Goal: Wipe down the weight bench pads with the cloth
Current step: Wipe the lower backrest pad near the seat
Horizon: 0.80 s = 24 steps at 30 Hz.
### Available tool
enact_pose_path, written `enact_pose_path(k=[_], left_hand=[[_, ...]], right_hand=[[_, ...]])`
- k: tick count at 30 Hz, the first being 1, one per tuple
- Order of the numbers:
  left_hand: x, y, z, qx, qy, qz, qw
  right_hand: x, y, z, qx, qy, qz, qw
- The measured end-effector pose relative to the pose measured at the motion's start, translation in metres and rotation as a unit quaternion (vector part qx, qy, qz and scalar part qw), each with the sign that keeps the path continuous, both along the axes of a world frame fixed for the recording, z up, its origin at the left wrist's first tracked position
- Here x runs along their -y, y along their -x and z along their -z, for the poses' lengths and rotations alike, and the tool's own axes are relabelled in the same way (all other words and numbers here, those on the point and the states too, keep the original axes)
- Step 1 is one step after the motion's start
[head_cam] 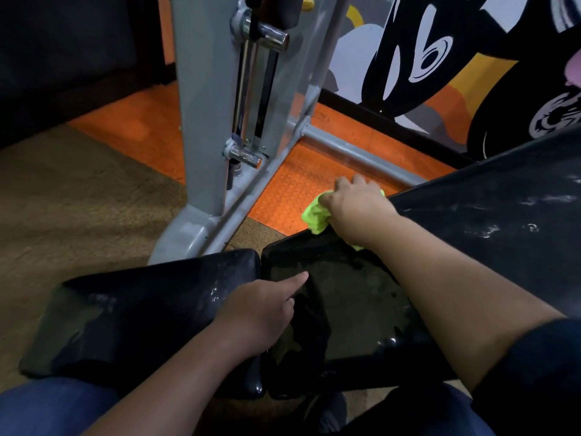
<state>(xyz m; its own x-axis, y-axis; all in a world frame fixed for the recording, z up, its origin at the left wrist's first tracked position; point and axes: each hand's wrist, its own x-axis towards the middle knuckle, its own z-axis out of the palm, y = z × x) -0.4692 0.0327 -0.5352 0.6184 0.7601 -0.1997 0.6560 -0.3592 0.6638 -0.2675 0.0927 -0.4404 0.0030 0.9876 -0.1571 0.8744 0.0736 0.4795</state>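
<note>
Nearest the camera, blue-clad knees (47,407) fill the bottom left corner, and 2 bare forearms reach out from there over the bench. Just beyond them lie 2 black pads side by side: the left pad (125,313), glossy and streaked with wet patches, and the middle pad (349,309), darker with a dull smear across its top. A third, larger black back pad (496,215) slopes up to the right, its surface marked with pale scuffs.

The left hand (257,313) rests over the seam between the left pad and the middle pad. Its index finger is straight and points toward the far right, the tip on or just over the middle pad; the other fingers curl loosely under and hold nothing.

The right hand (352,202) is farther away, at the far edge of the middle pad where it meets the back pad. Its fingers are bent down over a bright lime-green cloth (314,215), gripping it bunched beneath the palm; green folds show to the left of the hand and a small piece below the wrist.

Beyond the pads, a grey machine frame (204,121) with chrome pins stands on orange rubber flooring (289,196), with brown matting (78,199) to the left and a painted wall (440,58) at the far right.
</note>
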Motion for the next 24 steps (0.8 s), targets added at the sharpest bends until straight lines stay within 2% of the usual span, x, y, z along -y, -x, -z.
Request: enact_pose_path(k=[2,6,10,13,18,21,24], left_hand=[[-0.002,0.001,0.000,0.010,-0.009,-0.001,1.000],[-0.004,0.004,0.003,0.016,-0.007,-0.002,1.000],[-0.001,0.006,0.003,0.016,-0.026,0.006,1.000],[-0.003,0.007,0.004,0.019,-0.033,0.003,0.999],[0.001,0.008,0.004,0.016,-0.024,0.002,1.000],[-0.002,0.010,0.004,0.022,-0.017,-0.004,1.000],[-0.002,0.010,0.003,0.013,-0.020,0.003,1.000]], right_hand=[[0.017,-0.005,0.003,-0.008,-0.011,-0.030,0.999],[0.019,-0.001,-0.001,-0.009,-0.044,-0.008,0.999],[0.040,-0.004,0.005,-0.014,-0.046,-0.049,0.998],[0.042,-0.005,-0.002,-0.018,-0.077,-0.025,0.997],[0.060,0.000,0.007,-0.009,-0.065,-0.068,0.996],[0.062,-0.002,0.002,-0.015,-0.095,-0.049,0.994],[0.065,0.008,0.005,-0.002,-0.081,-0.048,0.996]])
